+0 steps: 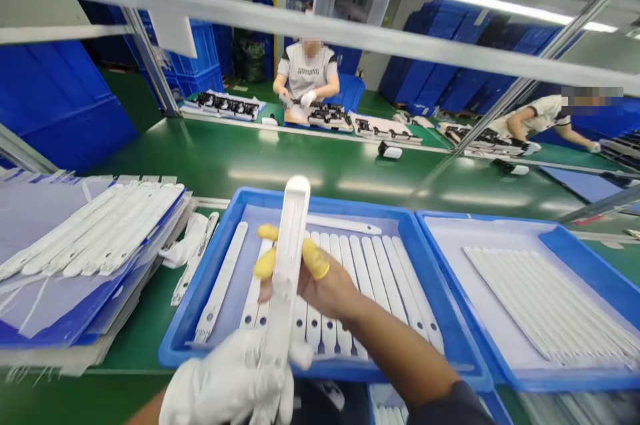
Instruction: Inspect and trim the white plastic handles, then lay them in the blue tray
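A long white plastic strip (293, 225) with a rounded top end stands tilted up in front of me, grooves showing along its face. My left hand (215, 371), in a white glove, is closed around its lower end. Higher up, my right hand (330, 281), with yellow finger cots, grips it between the thumb on one side and fingers on the other. Beneath both hands is a blue tray (360, 206) lined with a pale sheet. Several similar strips (367, 265) lie side by side in it, partly hidden by my hands.
To the right, a second blue tray (433, 238) holds a row of white strips (545, 298). More strips (105, 231) lie on stacked sheets at the left. Across the green table (320, 165), two people work on black-and-white parts. A metal rail (350, 31) crosses above.
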The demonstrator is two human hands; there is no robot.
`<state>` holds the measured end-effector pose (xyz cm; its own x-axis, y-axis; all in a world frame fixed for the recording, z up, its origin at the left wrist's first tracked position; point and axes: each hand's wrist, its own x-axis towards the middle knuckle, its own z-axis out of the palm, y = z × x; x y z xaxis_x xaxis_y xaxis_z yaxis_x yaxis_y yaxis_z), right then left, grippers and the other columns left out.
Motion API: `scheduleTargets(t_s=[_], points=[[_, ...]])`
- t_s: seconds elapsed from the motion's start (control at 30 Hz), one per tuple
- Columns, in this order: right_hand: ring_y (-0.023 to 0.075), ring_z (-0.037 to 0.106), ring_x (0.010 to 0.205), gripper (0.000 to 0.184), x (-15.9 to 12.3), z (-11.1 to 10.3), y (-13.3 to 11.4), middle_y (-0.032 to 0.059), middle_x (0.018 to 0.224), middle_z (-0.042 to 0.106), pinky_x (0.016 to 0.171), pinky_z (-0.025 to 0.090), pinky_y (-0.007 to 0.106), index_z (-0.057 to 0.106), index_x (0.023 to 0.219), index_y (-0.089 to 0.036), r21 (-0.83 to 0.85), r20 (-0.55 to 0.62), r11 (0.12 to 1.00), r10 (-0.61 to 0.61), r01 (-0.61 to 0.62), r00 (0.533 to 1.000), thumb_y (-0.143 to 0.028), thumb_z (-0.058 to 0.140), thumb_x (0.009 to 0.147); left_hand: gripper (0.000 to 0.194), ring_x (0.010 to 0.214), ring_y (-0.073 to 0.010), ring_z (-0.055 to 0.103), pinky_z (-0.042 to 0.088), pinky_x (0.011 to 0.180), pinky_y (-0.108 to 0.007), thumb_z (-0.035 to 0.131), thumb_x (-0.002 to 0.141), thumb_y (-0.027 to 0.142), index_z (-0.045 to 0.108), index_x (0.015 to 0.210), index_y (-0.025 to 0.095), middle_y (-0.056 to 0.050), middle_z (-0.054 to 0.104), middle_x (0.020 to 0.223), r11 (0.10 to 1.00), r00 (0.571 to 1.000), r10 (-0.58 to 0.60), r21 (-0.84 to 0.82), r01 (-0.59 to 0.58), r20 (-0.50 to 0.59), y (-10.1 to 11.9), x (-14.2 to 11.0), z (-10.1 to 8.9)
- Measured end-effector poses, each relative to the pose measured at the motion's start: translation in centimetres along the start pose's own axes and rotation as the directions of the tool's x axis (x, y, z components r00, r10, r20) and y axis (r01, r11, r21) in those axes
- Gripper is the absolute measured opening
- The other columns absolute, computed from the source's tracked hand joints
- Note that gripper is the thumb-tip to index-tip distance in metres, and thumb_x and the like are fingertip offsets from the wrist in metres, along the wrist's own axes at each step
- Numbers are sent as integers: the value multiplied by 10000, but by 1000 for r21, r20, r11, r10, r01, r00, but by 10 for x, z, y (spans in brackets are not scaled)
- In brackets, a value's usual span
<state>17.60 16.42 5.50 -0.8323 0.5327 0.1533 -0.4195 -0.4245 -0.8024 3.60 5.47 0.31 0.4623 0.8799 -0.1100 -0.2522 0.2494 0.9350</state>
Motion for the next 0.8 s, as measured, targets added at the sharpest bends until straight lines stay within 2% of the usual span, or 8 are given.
scheduleTargets(t_s=[0.07,0.13,0.27,0.43,0.53,0.63,0.7,0.8], points=[[100,624,649,447,7,-3,-6,-27,837,670,697,573,269,677,1187,-224,62,-129,995,-67,75,989,-568,657,901,572,400,-69,491,366,364,-170,734,798,649,743,1059,140,-53,675,676,994,998,-58,-97,59,11,-1,-8,11],[67,553,588,288,14,-7,-13,-56,758,594,633,550,212,688,1141,-221,90,-289,989,-90,121,953,-441,591,982,560,420,-37,480,369,374,-142,799,756,611,727,1067,152,-50,685,781,983,997,-70,-172,66,-15,4,-8,15],[53,484,556,257,22,-12,-24,-60,753,543,583,516,171,670,1158,-226,80,-473,990,-63,114,879,-359,482,1043,662,485,-47,507,401,394,-124,841,746,542,656,1280,197,-23,666,813,981,994,-62,-190,43,-94,16,-1,16],[35,477,553,252,25,-17,-23,-59,771,552,535,477,131,669,1155,-222,62,-512,989,-85,135,855,-318,462,1047,893,517,-97,543,387,387,-148,879,693,529,540,1413,124,-13,654,702,992,965,-119,-73,104,-234,21,-1,21],[38,512,566,250,26,-20,-19,-67,775,568,567,504,132,648,1227,-264,-4,-544,988,-131,153,829,-303,507,1024,673,457,-67,491,362,376,-163,802,803,504,593,1331,143,9,651,700,987,947,-153,13,163,-283,23,-1,23],[54,628,727,319,26,-21,-17,-69,904,647,712,567,165,589,1301,-340,-91,-559,983,-182,158,809,-286,575,988,291,387,-31,448,404,445,-177,661,949,445,678,1009,161,62,571,581,991,963,-110,51,126,-245,24,0,20],[75,677,866,329,25,-21,-16,-58,1035,685,795,592,212,556,1331,-356,-88,-541,983,-182,161,821,-300,535,1007,297,358,-18,432,384,441,-177,633,969,442,658,891,157,58,576,566,998,981,-67,-16,65,-183,20,2,16],[96,699,935,338,25,-19,-17,-48,1130,703,841,614,268,524,1365,-360,-42,-511,986,-160,162,844,-305,461,1037,406,316,9,376,268,350,-179,614,957,518,658,826,136,-16,691,753,975,992,-65,-217,39,-110,10,4,9]])
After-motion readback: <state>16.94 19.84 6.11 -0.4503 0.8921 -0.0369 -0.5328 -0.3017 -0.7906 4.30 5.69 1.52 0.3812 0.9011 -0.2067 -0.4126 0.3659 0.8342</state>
